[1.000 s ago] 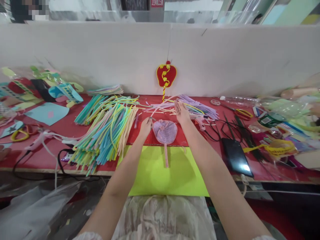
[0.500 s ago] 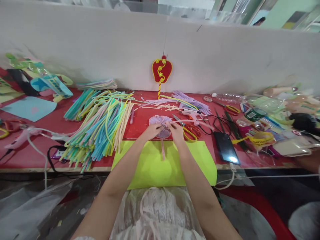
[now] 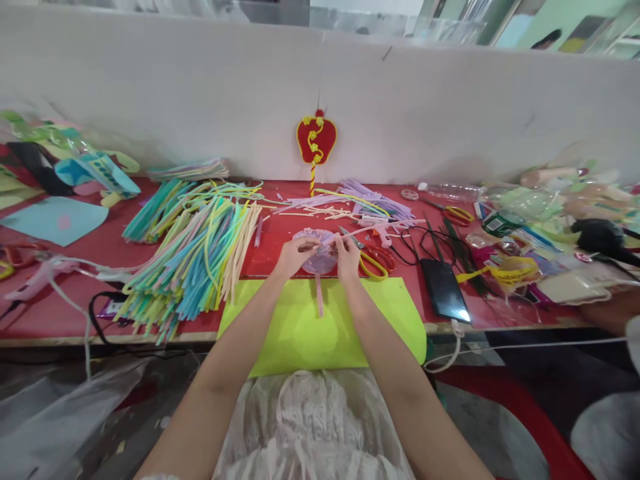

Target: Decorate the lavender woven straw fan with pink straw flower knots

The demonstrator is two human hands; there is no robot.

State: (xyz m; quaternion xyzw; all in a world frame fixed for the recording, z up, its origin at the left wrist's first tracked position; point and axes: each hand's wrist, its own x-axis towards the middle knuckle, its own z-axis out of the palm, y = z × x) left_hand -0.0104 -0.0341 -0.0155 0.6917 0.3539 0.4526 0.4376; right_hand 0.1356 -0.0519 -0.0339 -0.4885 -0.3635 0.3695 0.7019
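A small lilac round fan (image 3: 320,265), made of fuzzy pipe cleaner and thin translucent material, lies in front of me, its pink stem (image 3: 319,300) pointing towards me. At the fan's left side my left hand (image 3: 294,256) is curled, thumb and fingers closed at its surface; the exact grip is partly hidden. On the other side my right hand (image 3: 349,257) pinches a pink pipe cleaner (image 3: 387,229), whose free length sticks out to the right. Scissors with yellow and red handles (image 3: 374,262) lie just beyond that hand.
A yellow-green sheet (image 3: 320,340) covers the table's front edge. Bundled colourful pipe cleaners (image 3: 200,253) lie left, lilac ones (image 3: 377,199) behind. A red fan (image 3: 317,141) stands against the wall. Right are a phone (image 3: 444,290), cables and bottles; left, a pink glue gun (image 3: 43,280).
My left fingers have lifted and shifted slightly on the fan. The pink pipe cleaner in my right hand now slants more upward. The whole view has moved a little.
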